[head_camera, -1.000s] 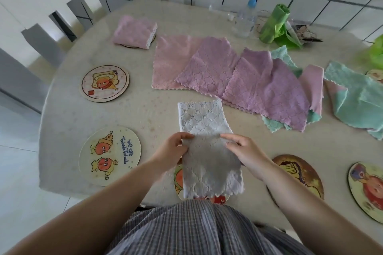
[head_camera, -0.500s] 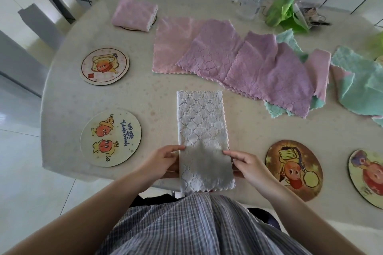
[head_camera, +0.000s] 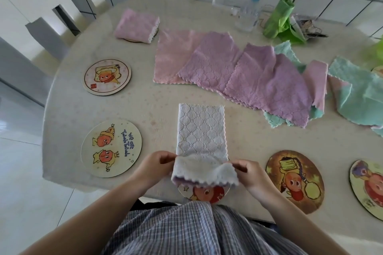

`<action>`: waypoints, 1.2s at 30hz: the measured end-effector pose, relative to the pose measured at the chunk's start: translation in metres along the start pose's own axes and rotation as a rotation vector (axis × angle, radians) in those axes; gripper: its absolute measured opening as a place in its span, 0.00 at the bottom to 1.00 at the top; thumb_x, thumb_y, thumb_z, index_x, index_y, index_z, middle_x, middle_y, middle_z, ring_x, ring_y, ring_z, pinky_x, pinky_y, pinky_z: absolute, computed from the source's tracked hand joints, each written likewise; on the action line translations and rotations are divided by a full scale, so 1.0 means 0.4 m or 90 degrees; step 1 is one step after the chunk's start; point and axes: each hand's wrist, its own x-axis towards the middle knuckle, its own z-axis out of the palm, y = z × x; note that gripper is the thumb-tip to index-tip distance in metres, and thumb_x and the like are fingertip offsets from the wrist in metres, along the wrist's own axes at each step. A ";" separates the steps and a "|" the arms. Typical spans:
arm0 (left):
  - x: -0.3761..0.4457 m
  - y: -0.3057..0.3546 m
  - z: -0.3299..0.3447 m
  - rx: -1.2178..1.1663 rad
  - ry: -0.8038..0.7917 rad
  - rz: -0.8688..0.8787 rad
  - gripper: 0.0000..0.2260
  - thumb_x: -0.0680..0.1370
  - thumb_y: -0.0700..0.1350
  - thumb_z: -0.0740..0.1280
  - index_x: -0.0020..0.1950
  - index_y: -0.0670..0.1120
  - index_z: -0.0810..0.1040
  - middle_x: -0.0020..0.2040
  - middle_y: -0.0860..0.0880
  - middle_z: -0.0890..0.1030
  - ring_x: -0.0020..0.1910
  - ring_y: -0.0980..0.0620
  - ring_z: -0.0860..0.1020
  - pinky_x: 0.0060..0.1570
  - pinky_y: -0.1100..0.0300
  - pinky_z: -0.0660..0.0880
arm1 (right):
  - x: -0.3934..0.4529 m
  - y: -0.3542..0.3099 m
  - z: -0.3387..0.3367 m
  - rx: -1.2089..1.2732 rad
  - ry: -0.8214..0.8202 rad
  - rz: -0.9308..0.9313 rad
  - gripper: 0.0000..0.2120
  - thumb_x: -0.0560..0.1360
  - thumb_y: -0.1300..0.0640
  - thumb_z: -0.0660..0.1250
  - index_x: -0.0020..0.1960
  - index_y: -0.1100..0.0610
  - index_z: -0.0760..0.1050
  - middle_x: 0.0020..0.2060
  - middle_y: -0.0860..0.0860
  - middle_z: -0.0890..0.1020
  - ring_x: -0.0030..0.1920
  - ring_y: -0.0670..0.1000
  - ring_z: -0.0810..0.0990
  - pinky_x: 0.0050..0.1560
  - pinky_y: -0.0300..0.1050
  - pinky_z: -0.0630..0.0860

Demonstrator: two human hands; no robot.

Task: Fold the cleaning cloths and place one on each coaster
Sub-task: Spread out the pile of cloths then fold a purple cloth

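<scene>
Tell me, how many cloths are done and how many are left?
One looks done: a folded pink cloth sits on the far-left round coaster. In hand: the left hand and right hand pinch the long white textured cloth, lifting its near end to fold it. Left: the flat pink, purple and mint cloths in the spread-out pile, and bare cartoon coasters like the "we are" one.

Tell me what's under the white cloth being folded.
A round coaster lies under the near end of the white cloth; only its front edge with an orange cartoon shows. The rest is covered.
</scene>
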 end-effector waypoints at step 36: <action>0.163 0.046 -0.014 0.341 -0.010 0.169 0.29 0.76 0.51 0.65 0.74 0.55 0.57 0.68 0.55 0.60 0.49 0.54 0.75 0.54 0.56 0.75 | 0.202 -0.061 0.018 -0.331 0.043 -0.269 0.28 0.75 0.58 0.65 0.73 0.50 0.60 0.61 0.46 0.73 0.32 0.36 0.69 0.38 0.38 0.74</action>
